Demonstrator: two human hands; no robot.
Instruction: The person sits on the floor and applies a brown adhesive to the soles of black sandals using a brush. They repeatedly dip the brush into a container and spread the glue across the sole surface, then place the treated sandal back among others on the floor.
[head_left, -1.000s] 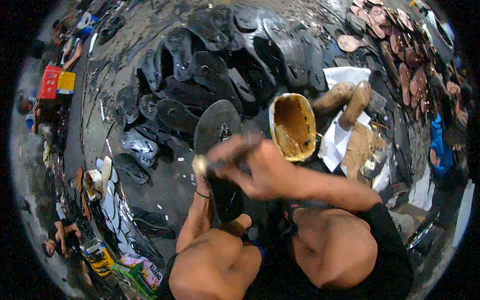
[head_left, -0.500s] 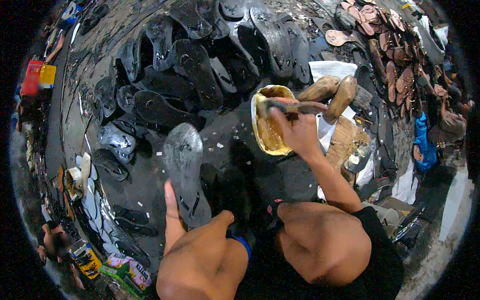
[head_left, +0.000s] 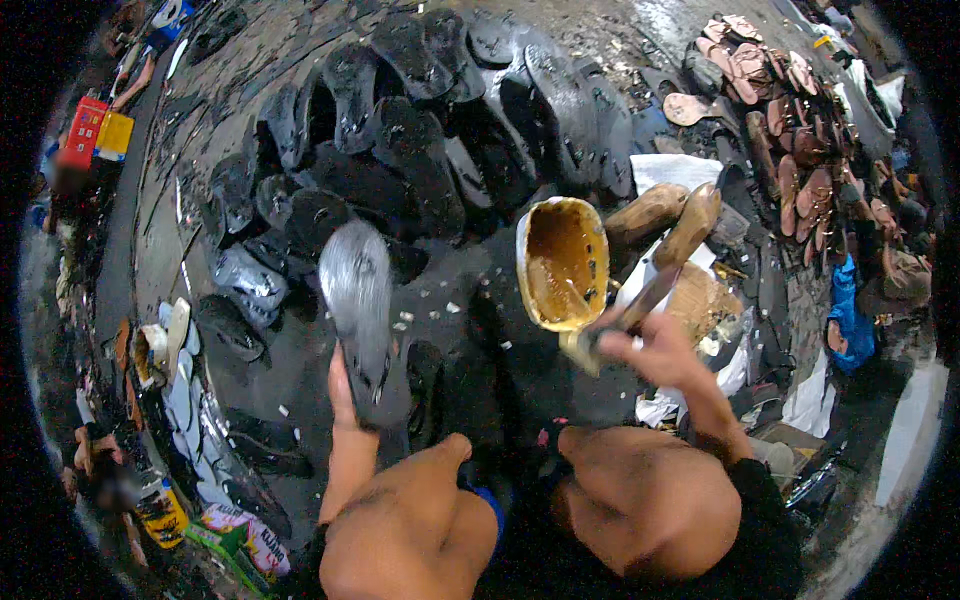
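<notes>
1. Holds a shiny black sole (head_left: pixel 357 275) up with the left hand (head_left: pixel 343 395), gripping near its lower end.
2. Grips a brush (head_left: pixel 650 298) in the right hand (head_left: pixel 660 350), with its pale tip at the lower rim of a tub (head_left: pixel 523 265) of brown paste (head_left: pixel 560 285); cannot tell whether touching.
3. Has two wooden blocks (head_left: pixel 692 225) lying just right of the tub, near white paper (head_left: pixel 675 168).
4. Faces many dark soles (head_left: pixel 415 160) spread over the ground (head_left: pixel 465 275) beyond.
5. Has pinkish sandals (head_left: pixel 742 78) heaped at upper right, above a blue cloth (head_left: pixel 850 320).

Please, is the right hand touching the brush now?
Touching. The head view shows the right hand closed around the brush, with no gap between them.
</notes>
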